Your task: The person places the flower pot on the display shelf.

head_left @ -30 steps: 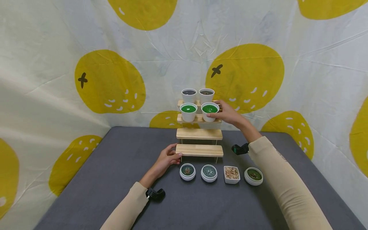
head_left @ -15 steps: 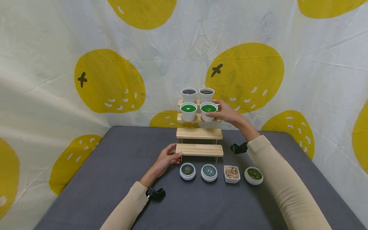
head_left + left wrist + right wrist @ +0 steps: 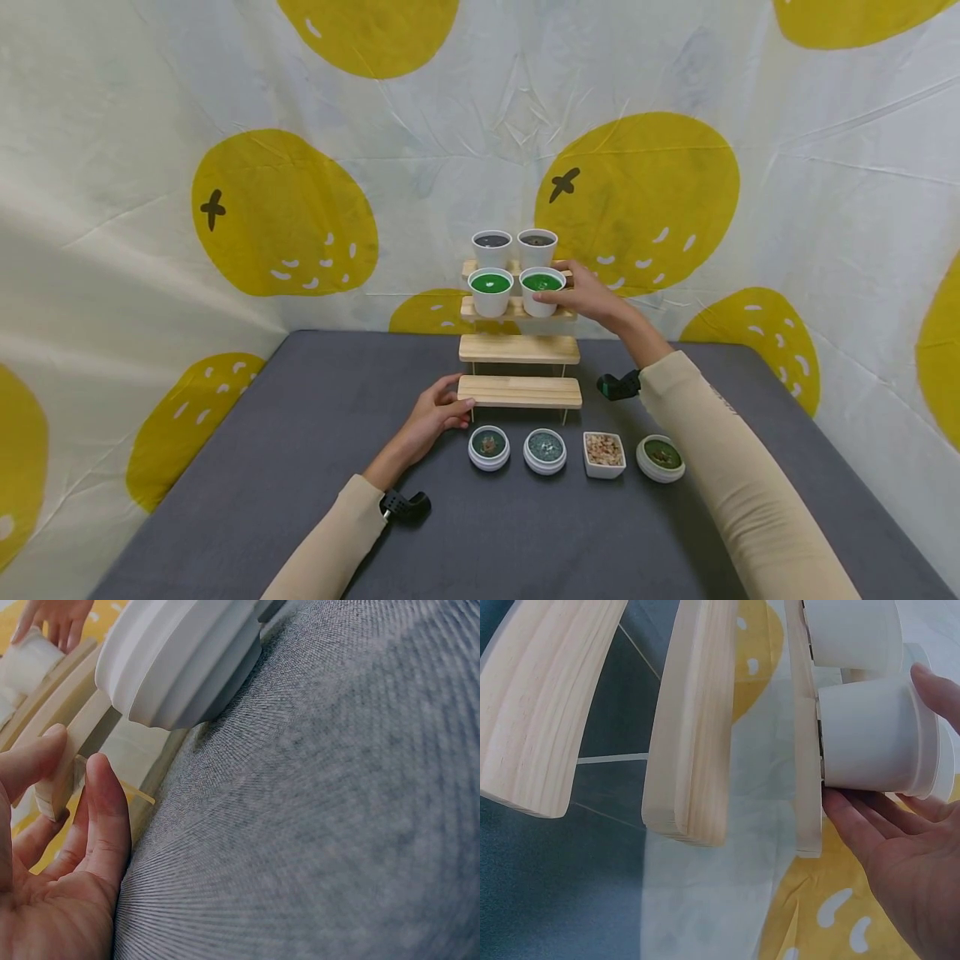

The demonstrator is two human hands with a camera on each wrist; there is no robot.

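A wooden tiered stand point(image 3: 519, 390) rises at the centre of the head view. My left hand point(image 3: 435, 417) grips the left end of its lowest step, thumb on top and fingers beneath, as the left wrist view shows. On the second step from the top stand two white cups with green tops. The right-hand one, a white cup point(image 3: 539, 305), is held by my right hand point(image 3: 588, 294), thumb at the near side and fingers round the right. In the right wrist view the white cup point(image 3: 870, 739) has its base right at the step. Its left neighbour is a white cup point(image 3: 491, 302) standing upright.
Two white cups with dark tops, one a left cup point(image 3: 492, 252), stand on the top step. Before the stand sit a ribbed round pot point(image 3: 489, 450), another round pot point(image 3: 545, 452), a square dish of crumbly bits point(image 3: 604, 454) and a green-filled pot point(image 3: 660, 458) on the grey tablecloth point(image 3: 360, 375).
My right hand has shifted the right green-topped cup slightly left along its step, nearer the other green-topped cup. My left hand keeps its place on the lowest step.
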